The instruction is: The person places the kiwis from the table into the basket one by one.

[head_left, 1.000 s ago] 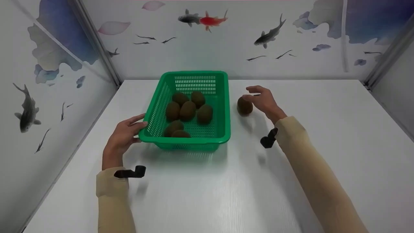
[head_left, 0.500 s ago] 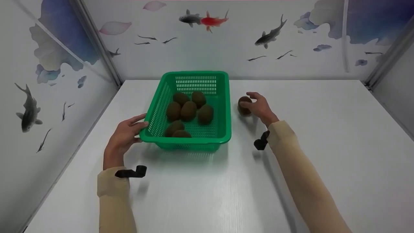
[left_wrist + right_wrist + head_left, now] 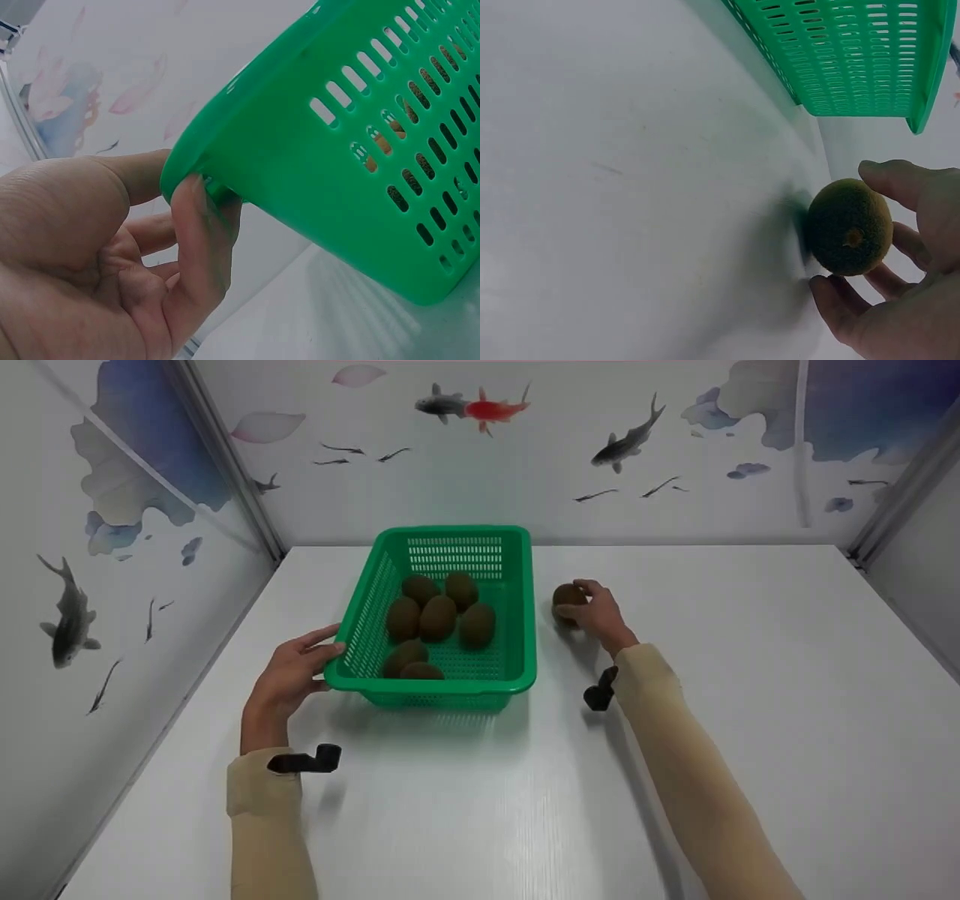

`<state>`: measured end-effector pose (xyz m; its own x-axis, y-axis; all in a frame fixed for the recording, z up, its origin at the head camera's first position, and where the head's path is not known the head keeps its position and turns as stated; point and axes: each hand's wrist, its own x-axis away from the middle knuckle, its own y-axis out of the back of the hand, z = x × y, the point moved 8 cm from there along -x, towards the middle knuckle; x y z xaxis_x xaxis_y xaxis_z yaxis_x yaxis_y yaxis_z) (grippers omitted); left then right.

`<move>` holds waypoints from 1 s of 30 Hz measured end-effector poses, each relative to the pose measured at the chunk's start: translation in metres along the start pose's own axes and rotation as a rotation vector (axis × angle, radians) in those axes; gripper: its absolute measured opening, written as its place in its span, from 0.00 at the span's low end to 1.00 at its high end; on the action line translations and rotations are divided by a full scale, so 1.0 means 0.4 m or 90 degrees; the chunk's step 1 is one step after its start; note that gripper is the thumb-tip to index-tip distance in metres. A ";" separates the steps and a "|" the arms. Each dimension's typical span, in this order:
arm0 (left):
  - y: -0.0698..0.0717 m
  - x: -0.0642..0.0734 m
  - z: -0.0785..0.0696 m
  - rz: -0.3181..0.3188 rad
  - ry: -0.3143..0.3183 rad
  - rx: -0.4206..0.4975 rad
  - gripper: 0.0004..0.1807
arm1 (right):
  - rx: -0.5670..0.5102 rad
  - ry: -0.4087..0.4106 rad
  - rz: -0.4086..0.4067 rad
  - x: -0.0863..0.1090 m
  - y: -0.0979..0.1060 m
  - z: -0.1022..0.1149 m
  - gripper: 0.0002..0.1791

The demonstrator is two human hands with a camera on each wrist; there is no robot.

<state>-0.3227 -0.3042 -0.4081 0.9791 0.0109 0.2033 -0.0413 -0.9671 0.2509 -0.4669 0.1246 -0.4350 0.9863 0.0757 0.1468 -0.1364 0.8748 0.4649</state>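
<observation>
A green plastic basket with slotted walls stands on the white table, several brown kiwis inside it. My left hand grips the basket's near-left rim. In the left wrist view the thumb lies over the rim and the fingers curl under it. To the right of the basket, a single kiwi is at the table, and my right hand holds it between thumb and fingers. Part of that kiwi is covered by the hand in the head view. Whether it touches the table I cannot tell.
White panels printed with fish and petals enclose the table at the back and both sides. Each sleeve cuff carries a small black camera mount.
My right hand has come down and to the left onto the loose kiwi, and its fingers have closed round it. The left hand and the basket keep their place.
</observation>
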 end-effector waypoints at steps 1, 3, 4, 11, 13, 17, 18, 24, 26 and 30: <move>0.000 -0.001 0.000 -0.001 -0.001 0.000 0.34 | 0.001 0.001 -0.004 -0.001 0.000 -0.002 0.39; 0.001 -0.001 0.001 -0.005 0.000 -0.002 0.33 | 0.001 0.002 -0.008 -0.002 0.000 -0.004 0.39; 0.002 -0.001 0.001 -0.007 0.001 -0.005 0.33 | 0.000 0.003 -0.009 -0.003 0.000 -0.005 0.39; 0.002 -0.002 0.000 -0.010 0.014 -0.010 0.34 | -0.027 -0.031 -0.002 -0.003 0.003 -0.010 0.41; 0.001 -0.001 -0.001 -0.009 0.016 -0.008 0.34 | -0.037 -0.042 0.005 -0.001 0.003 -0.009 0.42; -0.001 0.000 -0.003 -0.005 0.018 -0.005 0.34 | -0.052 -0.055 0.019 0.005 0.007 -0.005 0.42; -0.001 0.000 -0.003 -0.003 0.018 -0.006 0.34 | -0.057 -0.056 0.022 0.006 0.009 -0.004 0.43; 0.000 -0.001 -0.003 -0.004 0.019 -0.013 0.34 | -0.099 -0.054 0.043 0.016 0.015 0.005 0.43; 0.000 -0.001 -0.002 -0.003 0.017 -0.014 0.34 | -0.114 -0.058 0.049 0.020 0.017 0.007 0.42; -0.001 0.000 -0.003 -0.002 0.011 -0.012 0.34 | -0.146 -0.065 0.052 0.025 0.028 0.010 0.42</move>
<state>-0.3229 -0.3034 -0.4070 0.9757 0.0186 0.2183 -0.0420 -0.9619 0.2701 -0.4591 0.1332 -0.4247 0.9568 0.1121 0.2681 -0.1791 0.9541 0.2402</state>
